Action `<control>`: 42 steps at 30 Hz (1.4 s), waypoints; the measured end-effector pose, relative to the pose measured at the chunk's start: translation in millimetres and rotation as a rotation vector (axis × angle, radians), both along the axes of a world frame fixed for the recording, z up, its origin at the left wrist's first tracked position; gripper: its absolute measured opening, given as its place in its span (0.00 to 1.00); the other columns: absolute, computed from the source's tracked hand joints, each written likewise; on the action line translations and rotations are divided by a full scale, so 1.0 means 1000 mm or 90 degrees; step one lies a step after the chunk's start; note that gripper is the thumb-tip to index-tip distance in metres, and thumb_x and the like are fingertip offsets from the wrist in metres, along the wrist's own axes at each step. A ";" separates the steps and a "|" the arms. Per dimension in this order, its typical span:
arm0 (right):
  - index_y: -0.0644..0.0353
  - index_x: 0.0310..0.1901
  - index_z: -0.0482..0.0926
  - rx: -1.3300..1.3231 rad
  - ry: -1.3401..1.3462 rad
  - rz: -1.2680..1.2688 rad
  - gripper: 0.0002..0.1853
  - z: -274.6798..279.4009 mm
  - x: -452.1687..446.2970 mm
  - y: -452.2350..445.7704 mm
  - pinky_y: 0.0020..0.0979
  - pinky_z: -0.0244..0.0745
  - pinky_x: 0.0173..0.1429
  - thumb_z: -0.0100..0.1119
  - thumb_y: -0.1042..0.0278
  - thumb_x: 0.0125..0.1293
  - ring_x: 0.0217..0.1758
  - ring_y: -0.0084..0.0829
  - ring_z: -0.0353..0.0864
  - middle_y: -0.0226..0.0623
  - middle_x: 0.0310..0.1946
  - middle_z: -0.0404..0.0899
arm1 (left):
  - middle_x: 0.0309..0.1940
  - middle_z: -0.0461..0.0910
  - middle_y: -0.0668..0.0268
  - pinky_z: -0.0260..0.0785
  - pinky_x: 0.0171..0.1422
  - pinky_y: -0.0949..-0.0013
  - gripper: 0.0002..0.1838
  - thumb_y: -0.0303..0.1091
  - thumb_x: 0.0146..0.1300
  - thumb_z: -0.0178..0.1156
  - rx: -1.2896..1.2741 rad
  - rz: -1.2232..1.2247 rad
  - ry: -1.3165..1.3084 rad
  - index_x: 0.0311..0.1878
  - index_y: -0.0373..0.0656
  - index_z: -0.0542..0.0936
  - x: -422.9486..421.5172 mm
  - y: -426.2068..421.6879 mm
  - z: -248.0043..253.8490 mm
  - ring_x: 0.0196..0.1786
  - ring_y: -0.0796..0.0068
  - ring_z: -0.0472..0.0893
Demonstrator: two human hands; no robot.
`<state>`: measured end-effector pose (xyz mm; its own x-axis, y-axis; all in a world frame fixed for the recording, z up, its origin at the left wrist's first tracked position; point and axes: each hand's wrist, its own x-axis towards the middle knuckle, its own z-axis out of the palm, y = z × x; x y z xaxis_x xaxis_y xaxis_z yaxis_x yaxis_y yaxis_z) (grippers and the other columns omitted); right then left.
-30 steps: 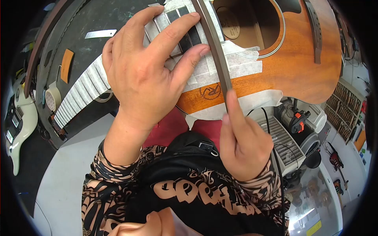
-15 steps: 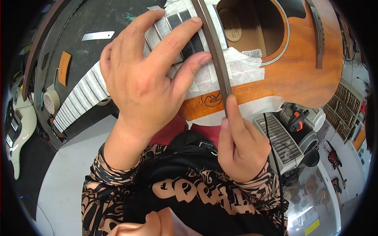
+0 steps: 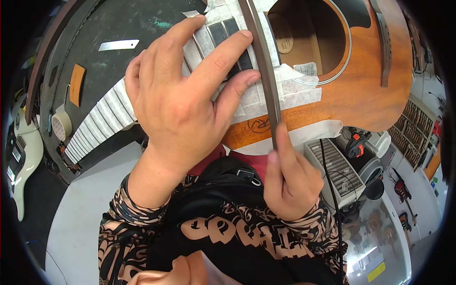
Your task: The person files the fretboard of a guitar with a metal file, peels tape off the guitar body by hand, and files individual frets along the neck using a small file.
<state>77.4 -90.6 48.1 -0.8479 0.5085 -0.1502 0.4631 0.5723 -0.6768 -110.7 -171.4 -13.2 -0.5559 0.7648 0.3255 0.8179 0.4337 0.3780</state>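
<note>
An acoustic guitar (image 3: 342,104) lies face up, with masking tape (image 3: 297,97) around the upper end of its top. Tape strips also cover the fretboard (image 3: 102,118) between the frets, while a few dark bare slots show near the sound hole. Across the fretboard's end lies a long, narrow metal file (image 3: 267,64). My right hand (image 3: 294,178) grips its near end, index finger stretched along it. My left hand (image 3: 178,97) is spread over the fretboard, index fingertip and thumb tip against or right beside the file's left edge.
On the dark bench mat (image 3: 107,78) are a small steel blade (image 3: 118,45), an orange-brown strip (image 3: 77,85) and a tape roll (image 3: 61,126). A white electric guitar (image 3: 28,156) stands at left. A vented grey box (image 3: 335,168) and a black cable (image 3: 331,190) are at right.
The file and my right hand have shifted slightly toward my body. My left hand has moved a little to the right and down, still spread beside the file.
</note>
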 end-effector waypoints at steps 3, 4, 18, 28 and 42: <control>0.70 0.60 0.81 0.041 0.084 -0.018 0.26 -0.011 0.062 -0.022 0.31 0.67 0.20 0.66 0.85 0.55 0.15 0.32 0.70 0.35 0.18 0.71 | 0.58 0.80 0.62 0.64 0.59 0.63 0.22 0.49 0.58 0.72 0.003 -0.003 0.003 0.56 0.58 0.87 0.001 -0.001 -0.001 0.55 0.65 0.80; 0.71 0.58 0.81 0.026 0.036 0.009 0.26 -0.003 0.084 -0.028 0.31 0.67 0.20 0.67 0.85 0.54 0.15 0.33 0.71 0.37 0.19 0.74 | 0.58 0.80 0.62 0.64 0.59 0.63 0.22 0.49 0.58 0.72 0.001 -0.002 -0.005 0.56 0.58 0.87 0.001 0.000 0.001 0.56 0.65 0.80; 0.71 0.61 0.78 0.062 0.038 0.037 0.28 -0.002 0.097 -0.032 0.30 0.66 0.20 0.66 0.85 0.55 0.16 0.32 0.71 0.35 0.19 0.73 | 0.57 0.81 0.61 0.64 0.57 0.64 0.23 0.50 0.58 0.72 0.009 -0.012 0.009 0.56 0.58 0.87 -0.002 0.000 -0.002 0.54 0.64 0.80; 0.68 0.62 0.80 -0.015 0.044 -0.056 0.28 -0.004 0.025 -0.014 0.32 0.68 0.21 0.66 0.86 0.56 0.15 0.32 0.71 0.34 0.18 0.70 | 0.58 0.81 0.60 0.64 0.58 0.63 0.23 0.50 0.58 0.72 0.004 -0.006 0.001 0.56 0.57 0.87 -0.001 0.001 0.000 0.54 0.64 0.80; 0.70 0.62 0.79 0.002 0.028 -0.024 0.28 -0.001 0.040 -0.018 0.31 0.70 0.23 0.65 0.85 0.56 0.17 0.33 0.74 0.37 0.22 0.78 | 0.58 0.81 0.58 0.63 0.58 0.64 0.23 0.50 0.59 0.71 -0.008 -0.013 -0.007 0.57 0.57 0.86 0.000 -0.001 0.001 0.56 0.64 0.79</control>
